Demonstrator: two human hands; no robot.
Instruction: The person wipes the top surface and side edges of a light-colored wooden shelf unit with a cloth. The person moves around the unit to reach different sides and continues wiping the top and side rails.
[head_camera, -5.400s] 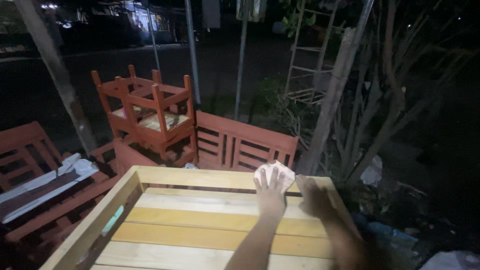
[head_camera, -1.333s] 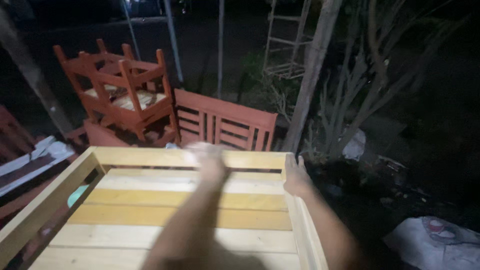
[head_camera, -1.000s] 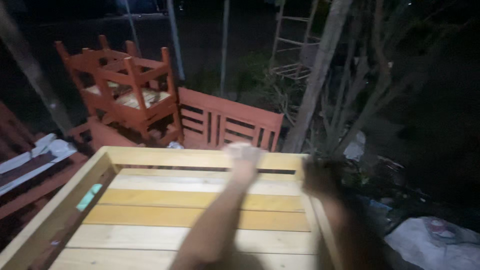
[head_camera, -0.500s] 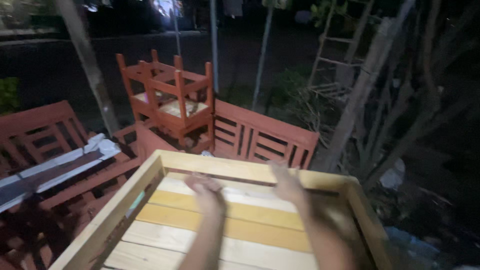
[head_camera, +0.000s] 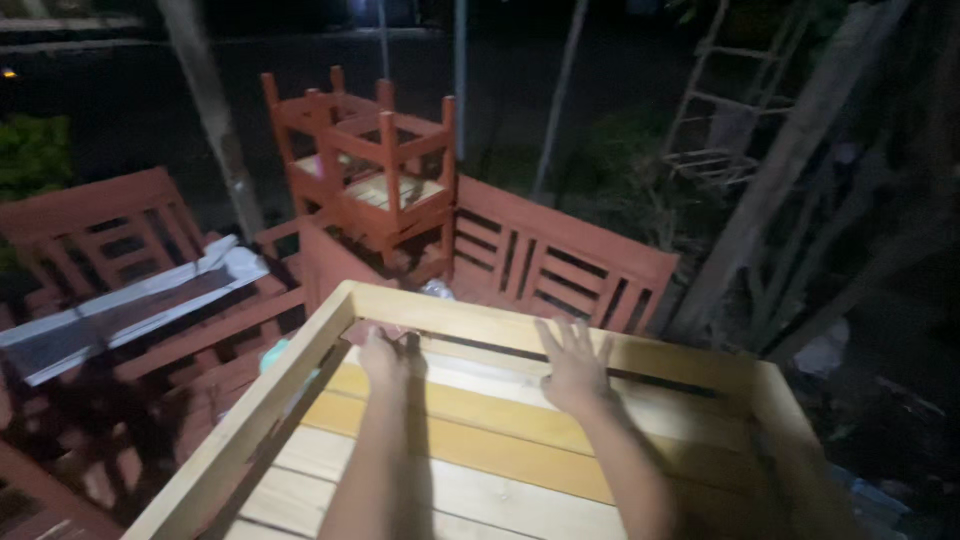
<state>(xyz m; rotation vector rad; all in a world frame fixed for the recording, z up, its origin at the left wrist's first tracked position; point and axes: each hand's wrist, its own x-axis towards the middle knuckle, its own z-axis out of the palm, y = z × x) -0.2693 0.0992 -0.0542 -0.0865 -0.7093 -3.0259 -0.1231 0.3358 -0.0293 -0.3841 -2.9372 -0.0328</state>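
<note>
No labels, signs or screens in view. Only maybe a pkg: pale crumpled bag (head_camera: 822, 352) on ground, far right, too dim to tell.

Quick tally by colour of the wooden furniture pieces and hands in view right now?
Pale unpainted wooden frame: 1
Red-orange stacked chairs: 2
Red-orange slatted panels: 2
Bare hands, left hand and right hand: 2
Total: 7

Our left hand (head_camera: 385, 358) and right hand (head_camera: 575, 365) lie on the slats (head_camera: 480, 440) of the wooden frame (head_camera: 300, 385), whose raised rim walls them in ahead and on both sides. Between them the slats are open. Beyond the rim, stacked red chairs (head_camera: 375, 185) and a red bench back (head_camera: 560, 260) block the way.
</note>
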